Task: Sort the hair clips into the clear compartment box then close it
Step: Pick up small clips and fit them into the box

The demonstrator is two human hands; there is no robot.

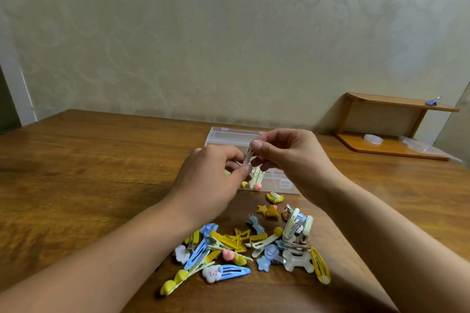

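Observation:
A clear compartment box (282, 184) lies open on the wooden table, its lid (230, 136) raised behind my hands. A few clips show inside it, among them a yellow star and a pink piece. Above the box, my left hand (211, 183) and my right hand (287, 157) both pinch one pale cream hair clip (248, 155), held nearly upright between the fingertips. A heap of several blue, yellow and white hair clips (244, 249) lies on the table between my forearms, nearer to me than the box.
The wooden table (89, 173) stands against a patterned wall. At the far right sits a small wooden shelf (396, 129) with a blue clip on top, a clear round object and a plastic bag at its base.

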